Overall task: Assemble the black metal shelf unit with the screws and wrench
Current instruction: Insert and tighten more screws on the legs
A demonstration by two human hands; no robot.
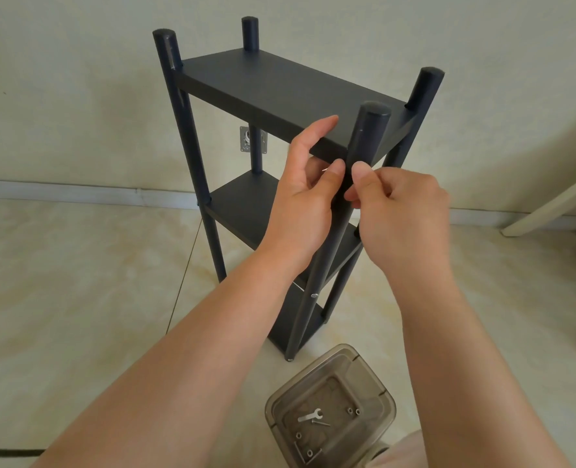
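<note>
Hands at front post of black shelf unit [273, 92] standing on tiled floor [77, 282].

Left hand [305, 197]: grip part-open, fingers over top shelf's front edge, thumb pressed on near post [354, 184]; small shiny bit between thumb and fingers, too small to identify. Right hand [404, 211]: thumb and forefinger pinched tight at same post, whatever is pinched is hidden. Round matte tubes, flat dark boards; lower shelves partly blocked by forearms. Silver screw [313, 295] shows low on post. Smoky translucent plastic container [330, 410] on floor holds small flat wrench [310, 416], loose screws, washers; its bottom edge is cut off.
</note>
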